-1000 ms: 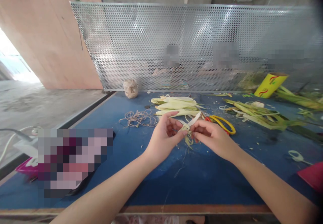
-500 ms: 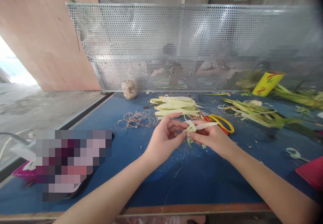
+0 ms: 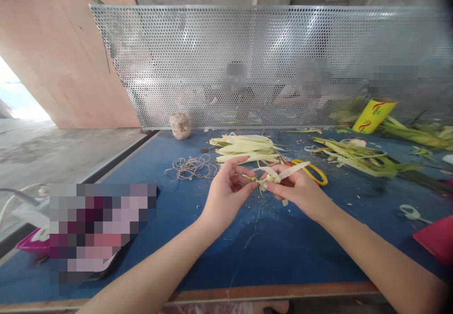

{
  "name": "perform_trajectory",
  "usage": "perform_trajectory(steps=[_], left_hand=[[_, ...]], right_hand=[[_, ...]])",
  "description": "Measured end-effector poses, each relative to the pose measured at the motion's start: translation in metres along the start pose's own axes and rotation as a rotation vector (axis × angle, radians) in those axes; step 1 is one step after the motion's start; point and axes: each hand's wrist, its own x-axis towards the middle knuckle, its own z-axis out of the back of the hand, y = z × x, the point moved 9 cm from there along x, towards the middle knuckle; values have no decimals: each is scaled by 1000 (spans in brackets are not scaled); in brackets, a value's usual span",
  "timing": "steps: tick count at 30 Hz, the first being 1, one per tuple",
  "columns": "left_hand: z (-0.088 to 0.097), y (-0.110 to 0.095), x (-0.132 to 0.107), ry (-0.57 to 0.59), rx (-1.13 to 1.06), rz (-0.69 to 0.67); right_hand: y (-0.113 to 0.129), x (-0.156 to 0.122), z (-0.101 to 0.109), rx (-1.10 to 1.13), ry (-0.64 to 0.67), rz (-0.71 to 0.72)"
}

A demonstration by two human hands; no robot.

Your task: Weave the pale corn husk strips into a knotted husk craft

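Observation:
My left hand [image 3: 226,195] and my right hand [image 3: 296,190] meet above the middle of the blue table [image 3: 290,248]. Between their fingertips sits a small knotted piece of pale leaf strips [image 3: 271,177]. Both hands pinch it, the left from the left side, the right from below and right. One loose strip end [image 3: 295,169] sticks out to the right over my right hand. Short frayed ends hang down under the knot.
Behind the hands lie a stack of pale leaf strips [image 3: 246,148], yellow-handled scissors [image 3: 313,172], a tangle of twine [image 3: 191,166] and a twine ball [image 3: 180,125]. Green leaves [image 3: 361,158] and a yellow cup [image 3: 373,115] are at right. A perforated metal screen [image 3: 269,63] backs the table; people sit behind it.
The loose strip end swung from pointing up and right to lying flatter across my right hand. Both hands stayed together on the knot, shifting slightly.

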Motion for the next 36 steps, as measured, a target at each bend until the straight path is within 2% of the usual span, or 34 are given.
perform_trajectory(steps=[4,7,13,20,27,32,34,36], left_hand=[[3,-3,0,-29,14,-10],[5,-5,0,-41,43,-28],[-4,2,-1,14,6,44],[0,16,-3,-77,-52,221],[13,8,2,-160,-164,123],[20,-2,7,-183,-184,68],[24,-1,7,-212,-154,88],[21,6,6,-192,-144,150]], right_hand=[[-3,5,14,68,-73,20],[-8,8,19,141,-78,-2],[-7,8,1,252,75,-44],[-7,1,-13,192,194,-65],[-6,-3,-20,68,272,-53],[-6,-2,-19,62,236,-82],[-4,-2,-20,93,247,-76],[-4,-1,-19,111,236,-67]])
